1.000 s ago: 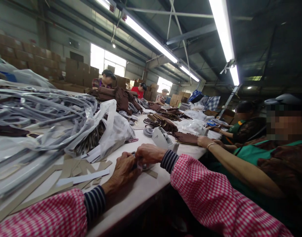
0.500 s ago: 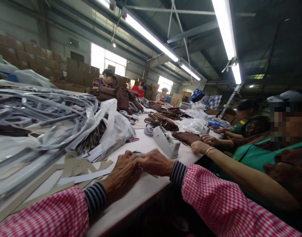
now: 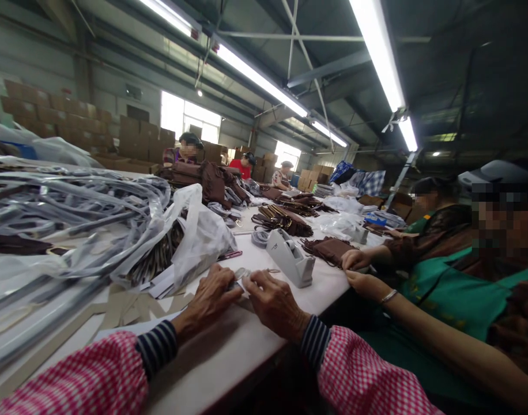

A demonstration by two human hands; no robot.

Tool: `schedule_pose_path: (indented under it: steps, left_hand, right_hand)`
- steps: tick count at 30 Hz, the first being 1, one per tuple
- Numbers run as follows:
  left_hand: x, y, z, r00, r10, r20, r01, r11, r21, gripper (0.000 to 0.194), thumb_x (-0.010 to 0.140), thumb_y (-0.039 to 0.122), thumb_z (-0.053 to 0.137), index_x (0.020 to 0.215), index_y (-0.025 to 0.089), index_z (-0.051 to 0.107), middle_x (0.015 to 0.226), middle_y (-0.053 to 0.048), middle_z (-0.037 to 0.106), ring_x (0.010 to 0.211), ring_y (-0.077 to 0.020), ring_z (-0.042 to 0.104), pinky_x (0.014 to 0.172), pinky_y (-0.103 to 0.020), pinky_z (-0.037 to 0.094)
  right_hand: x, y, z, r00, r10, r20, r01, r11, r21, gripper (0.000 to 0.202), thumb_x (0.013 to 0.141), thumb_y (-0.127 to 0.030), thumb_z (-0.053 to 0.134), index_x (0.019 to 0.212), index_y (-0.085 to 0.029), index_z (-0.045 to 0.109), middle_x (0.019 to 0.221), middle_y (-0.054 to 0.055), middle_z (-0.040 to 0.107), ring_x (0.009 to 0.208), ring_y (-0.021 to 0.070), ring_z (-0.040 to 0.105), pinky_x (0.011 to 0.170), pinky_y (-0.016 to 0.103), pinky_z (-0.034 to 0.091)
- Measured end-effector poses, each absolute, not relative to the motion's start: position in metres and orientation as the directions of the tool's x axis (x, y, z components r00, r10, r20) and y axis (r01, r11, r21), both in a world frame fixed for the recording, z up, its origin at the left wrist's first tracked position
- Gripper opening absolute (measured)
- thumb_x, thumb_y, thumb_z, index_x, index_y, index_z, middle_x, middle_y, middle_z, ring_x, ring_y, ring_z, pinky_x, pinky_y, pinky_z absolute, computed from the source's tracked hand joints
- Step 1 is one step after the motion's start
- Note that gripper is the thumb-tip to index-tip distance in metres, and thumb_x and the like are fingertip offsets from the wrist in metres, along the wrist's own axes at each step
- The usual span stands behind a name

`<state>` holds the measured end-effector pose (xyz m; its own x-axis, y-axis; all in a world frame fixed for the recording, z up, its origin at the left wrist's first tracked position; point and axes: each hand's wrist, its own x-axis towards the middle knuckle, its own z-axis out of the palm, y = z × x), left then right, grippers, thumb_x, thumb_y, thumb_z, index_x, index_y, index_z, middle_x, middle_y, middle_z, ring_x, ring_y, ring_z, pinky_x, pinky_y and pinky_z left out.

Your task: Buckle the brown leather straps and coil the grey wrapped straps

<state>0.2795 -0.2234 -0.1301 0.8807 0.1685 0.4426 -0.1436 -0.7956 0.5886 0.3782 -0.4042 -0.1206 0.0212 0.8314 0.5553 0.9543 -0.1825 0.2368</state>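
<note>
My left hand (image 3: 214,294) rests low over the white table (image 3: 233,357), its fingers bent around a small grey, shiny piece (image 3: 241,274). From the other side, my right hand (image 3: 276,301) has its fingers curled at that same piece. Most of it is hidden by my fingers, so I cannot tell its kind. Just beyond my right hand stands a grey tape dispenser (image 3: 290,256). To the left of my left hand lie flat grey-beige card strips (image 3: 129,305) and an open clear plastic bag (image 3: 207,230) with dark strips inside.
Plastic-wrapped grey straps (image 3: 82,196) heap up on the left. Brown fabric pouches (image 3: 281,219) lie further along the table. At right, a co-worker in a green apron (image 3: 445,288) handles a brown pouch (image 3: 331,249). Other people work at the far side.
My hands have drawn slightly apart, showing more of the grey piece between them. The co-worker's hands at right have moved closer together. The view has shifted a little.
</note>
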Motion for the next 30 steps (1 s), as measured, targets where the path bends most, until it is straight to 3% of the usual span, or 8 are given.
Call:
schedule_pose_path:
  steps: [2,5,8,10,20,24,27,30]
  left_hand:
    - [0.280,-0.219,-0.118,0.895,0.255,0.366,-0.105,-0.677,0.729,0.037,0.088,0.052,0.053,0.070,0.020,0.052,0.072,0.000,0.052,0.077,-0.0218,0.051,0.068,-0.034,0.039]
    - [0.277,-0.212,-0.102,0.921,0.233,0.313,-0.172,-0.478,0.861,0.030,0.085,0.047,0.057,0.076,0.019,0.063,0.078,-0.002,0.062,0.080,-0.0229,0.058,0.069,-0.034,0.044]
    - [0.276,-0.203,-0.095,0.894,0.185,0.409,-0.309,-0.407,0.859,0.024,0.084,0.038,0.057,0.082,0.019,0.071,0.103,-0.009,0.071,0.104,-0.0279,0.063,0.094,-0.042,0.049]
    - [0.277,-0.197,-0.094,0.887,0.156,0.434,-0.342,-0.408,0.847,0.025,0.087,0.039,0.055,0.083,0.021,0.073,0.105,-0.010,0.073,0.110,-0.0286,0.063,0.102,-0.045,0.047]
    - [0.284,-0.207,-0.102,0.952,0.166,0.256,-0.184,-0.358,0.915,0.024,0.080,0.038,0.063,0.064,0.019,0.065,0.102,-0.006,0.070,0.097,-0.0273,0.062,0.085,-0.041,0.049]
    - [0.281,-0.219,-0.102,0.901,0.194,0.387,-0.243,-0.513,0.823,0.027,0.083,0.041,0.060,0.066,0.020,0.059,0.103,-0.007,0.068,0.095,-0.0268,0.060,0.086,-0.042,0.050]
    - [0.278,-0.223,-0.114,0.817,0.108,0.567,-0.330,-0.719,0.612,0.021,0.085,0.039,0.060,0.075,0.021,0.060,0.107,-0.008,0.066,0.104,-0.0288,0.056,0.095,-0.045,0.048]
    - [0.279,-0.225,-0.137,0.777,-0.005,0.630,-0.371,-0.812,0.451,0.020,0.090,0.040,0.058,0.081,0.022,0.061,0.111,-0.010,0.065,0.110,-0.0309,0.053,0.095,-0.045,0.049]
  right_hand:
    - [0.383,-0.395,-0.114,0.002,0.788,0.616,0.956,-0.182,0.229,0.026,0.101,-0.017,0.055,0.127,-0.015,0.060,0.110,0.012,0.067,0.100,0.0252,0.061,0.084,0.034,0.050]
    - [0.388,-0.382,-0.106,-0.049,0.742,0.668,0.966,-0.136,0.221,0.022,0.106,-0.019,0.048,0.121,-0.017,0.064,0.104,0.009,0.068,0.095,0.0218,0.062,0.080,0.030,0.051]
    - [0.391,-0.374,-0.100,-0.064,0.724,0.686,0.971,-0.112,0.210,0.023,0.107,-0.018,0.046,0.119,-0.017,0.066,0.102,0.009,0.068,0.096,0.0204,0.063,0.082,0.029,0.051]
    - [0.391,-0.373,-0.098,-0.067,0.729,0.682,0.969,-0.116,0.218,0.023,0.108,-0.019,0.046,0.120,-0.016,0.066,0.102,0.010,0.069,0.097,0.0209,0.063,0.082,0.030,0.051]
    - [0.386,-0.386,-0.105,-0.021,0.726,0.688,0.966,-0.162,0.200,0.023,0.107,-0.020,0.047,0.114,-0.017,0.069,0.097,0.008,0.068,0.091,0.0211,0.062,0.079,0.031,0.050]
    - [0.375,-0.393,-0.116,0.086,0.667,0.740,0.974,-0.214,0.079,0.023,0.105,-0.020,0.050,0.120,-0.018,0.068,0.106,0.010,0.070,0.098,0.0231,0.063,0.084,0.033,0.054]
    - [0.369,-0.414,-0.115,0.151,0.664,0.732,0.982,-0.187,-0.033,0.027,0.103,-0.028,0.058,0.127,-0.018,0.066,0.116,0.011,0.070,0.108,0.0252,0.063,0.094,0.037,0.055]
    - [0.375,-0.460,-0.100,0.250,0.664,0.704,0.966,-0.226,-0.130,0.038,0.105,-0.039,0.054,0.135,-0.017,0.062,0.126,0.013,0.069,0.118,0.0268,0.062,0.103,0.042,0.054]
